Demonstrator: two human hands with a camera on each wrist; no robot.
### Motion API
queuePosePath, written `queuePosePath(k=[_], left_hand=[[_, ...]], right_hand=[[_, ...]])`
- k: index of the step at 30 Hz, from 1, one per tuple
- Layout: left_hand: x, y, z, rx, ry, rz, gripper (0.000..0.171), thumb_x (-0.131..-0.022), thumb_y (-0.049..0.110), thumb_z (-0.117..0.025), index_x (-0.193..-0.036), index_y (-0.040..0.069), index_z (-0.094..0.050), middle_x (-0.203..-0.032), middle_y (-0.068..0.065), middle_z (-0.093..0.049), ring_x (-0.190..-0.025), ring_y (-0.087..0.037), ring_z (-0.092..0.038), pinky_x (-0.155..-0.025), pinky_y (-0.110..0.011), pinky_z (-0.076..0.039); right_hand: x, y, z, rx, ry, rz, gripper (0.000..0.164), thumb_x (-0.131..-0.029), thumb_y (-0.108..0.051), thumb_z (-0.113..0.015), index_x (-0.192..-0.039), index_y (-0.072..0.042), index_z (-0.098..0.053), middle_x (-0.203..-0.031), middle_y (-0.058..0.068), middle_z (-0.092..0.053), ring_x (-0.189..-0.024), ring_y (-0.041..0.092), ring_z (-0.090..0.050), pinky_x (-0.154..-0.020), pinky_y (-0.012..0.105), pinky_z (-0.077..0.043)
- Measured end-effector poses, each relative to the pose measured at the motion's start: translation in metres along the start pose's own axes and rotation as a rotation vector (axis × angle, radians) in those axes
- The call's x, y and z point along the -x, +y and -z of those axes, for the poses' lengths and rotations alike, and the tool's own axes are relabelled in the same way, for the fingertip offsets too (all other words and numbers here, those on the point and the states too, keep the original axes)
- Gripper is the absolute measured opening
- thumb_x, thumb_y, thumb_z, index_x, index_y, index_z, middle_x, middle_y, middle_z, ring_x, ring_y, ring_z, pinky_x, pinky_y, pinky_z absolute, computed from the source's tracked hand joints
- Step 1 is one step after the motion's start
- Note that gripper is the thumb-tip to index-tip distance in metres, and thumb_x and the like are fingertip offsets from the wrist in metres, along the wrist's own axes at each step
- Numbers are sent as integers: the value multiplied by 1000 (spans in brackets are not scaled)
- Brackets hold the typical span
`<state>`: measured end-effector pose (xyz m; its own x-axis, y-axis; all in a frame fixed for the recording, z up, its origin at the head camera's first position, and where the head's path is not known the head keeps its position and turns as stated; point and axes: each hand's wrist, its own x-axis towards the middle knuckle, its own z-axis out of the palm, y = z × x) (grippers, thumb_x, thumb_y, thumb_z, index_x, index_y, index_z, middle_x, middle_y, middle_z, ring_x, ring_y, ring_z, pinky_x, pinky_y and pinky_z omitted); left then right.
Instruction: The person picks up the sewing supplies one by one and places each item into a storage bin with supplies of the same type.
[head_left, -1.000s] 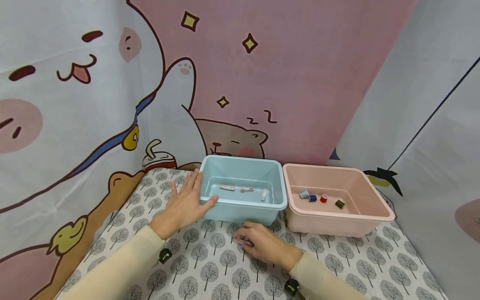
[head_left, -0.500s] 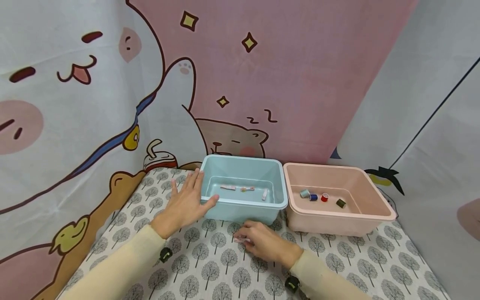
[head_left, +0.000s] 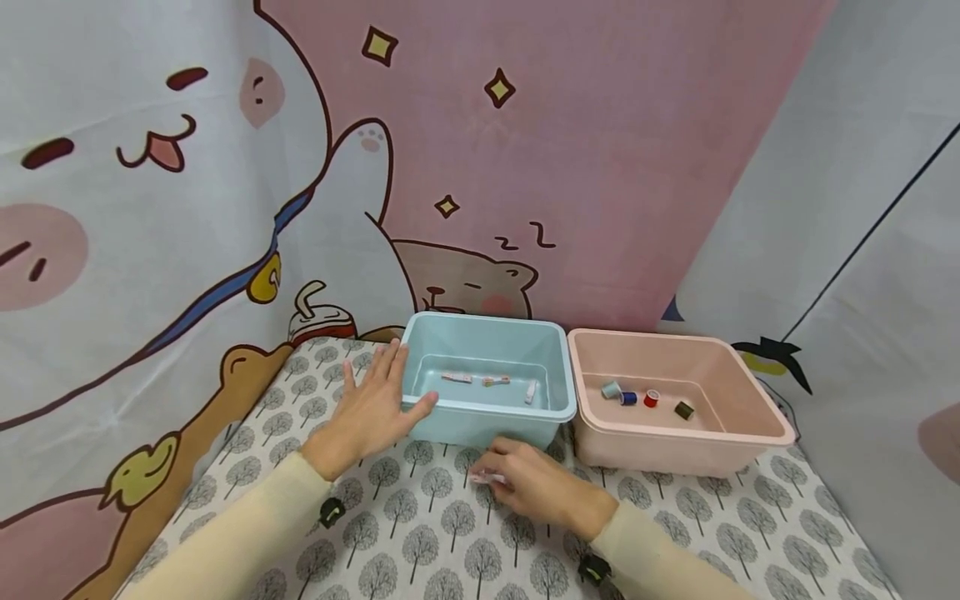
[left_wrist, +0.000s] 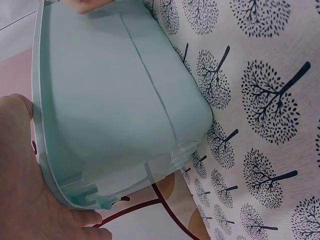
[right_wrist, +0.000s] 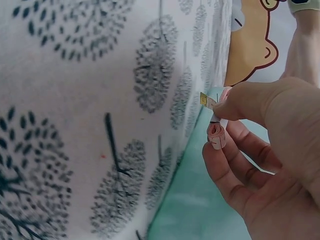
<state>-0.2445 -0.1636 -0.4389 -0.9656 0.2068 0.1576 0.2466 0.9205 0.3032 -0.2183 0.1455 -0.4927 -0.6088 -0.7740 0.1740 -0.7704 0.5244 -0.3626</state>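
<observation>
My right hand point(head_left: 538, 487) pinches a small rolled tape measure point(right_wrist: 217, 134) between thumb and fingers, just in front of the light blue bin point(head_left: 480, 427) and close over the tablecloth. In the right wrist view the tape is white and pink with a yellow end sticking out past the thumb. Fingers straight and spread, my left hand point(head_left: 367, 419) rests at the left end of the blue bin, touching its rim. Inside that bin lie one folded tape measure point(head_left: 457, 378) at the left, another point(head_left: 496, 381) in the middle and a whitish strip point(head_left: 531, 392) at the right.
A pink bin point(head_left: 652, 452) stands right beside the blue one. It holds several thread spools, among them a red spool point(head_left: 652, 399) and a dark green one point(head_left: 683, 410). Both bins stand on a tree-patterned tablecloth point(head_left: 420, 542), with a cartoon-printed cloth behind.
My right hand has shifted very slightly while keeping its pinch on the tape measure. The left hand and both bins stay where they were.
</observation>
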Motion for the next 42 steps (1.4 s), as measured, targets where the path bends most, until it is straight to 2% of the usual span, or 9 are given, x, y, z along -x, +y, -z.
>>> queuePosePath(k=[8, 15, 20, 25, 31, 42], left_hand=[[-1, 1, -1, -11, 12, -2, 111, -114, 83, -40, -187, 3, -15, -197, -16, -6, -184, -45, -9, -138, -89, 2], [0, 0, -1, -8, 2, -3, 112, -114, 82, -43, -186, 2, -15, -197, -18, -6, -183, -47, -9, -137, -89, 3], [0, 0, -1, -3, -7, -3, 113, -113, 84, -42, -187, 2, -14, -197, -18, -4, -183, -47, -8, -137, -88, 5], [-1, 1, -1, -9, -6, -4, 114, -113, 85, -40, -187, 2, -14, -197, -18, -5, -184, -47, -8, -138, -88, 6], [-1, -1, 1, -8, 10, -9, 112, -114, 83, -40, -186, 2, -15, -197, -17, -6, -184, -46, -8, -137, -89, 3], [-1, -1, -1, -4, 7, -7, 112, -114, 83, -39, -186, 2, -15, -197, -18, -7, -184, -46, -7, -137, -90, 3]], right_hand=[[3, -10, 18, 52, 63, 66, 36, -98, 4, -83, -129, -14, -87, -117, -1, -77, -93, 5, -69, -81, 11, -60], [5, -17, 35, 59, 65, 80, 36, -98, 2, -83, -130, -15, -86, -116, -2, -77, -89, 2, -67, -78, 10, -58], [4, -21, 49, 133, 118, 124, 35, -97, 0, -87, -128, -16, -87, -115, -3, -79, -91, 4, -70, -79, 12, -61], [2, -25, 65, 167, 127, 155, 36, -96, 1, -86, -127, -16, -86, -117, -3, -81, -93, 5, -73, -79, 13, -61], [-3, -27, 86, 148, 144, 149, 38, -96, 2, -84, -129, -17, -85, -114, -2, -79, -90, 5, -71, -77, 11, -60], [-16, -16, 117, 98, 158, 144, 35, -100, 1, -80, -132, -14, -84, -123, 2, -82, -95, 10, -75, -79, 20, -66]])
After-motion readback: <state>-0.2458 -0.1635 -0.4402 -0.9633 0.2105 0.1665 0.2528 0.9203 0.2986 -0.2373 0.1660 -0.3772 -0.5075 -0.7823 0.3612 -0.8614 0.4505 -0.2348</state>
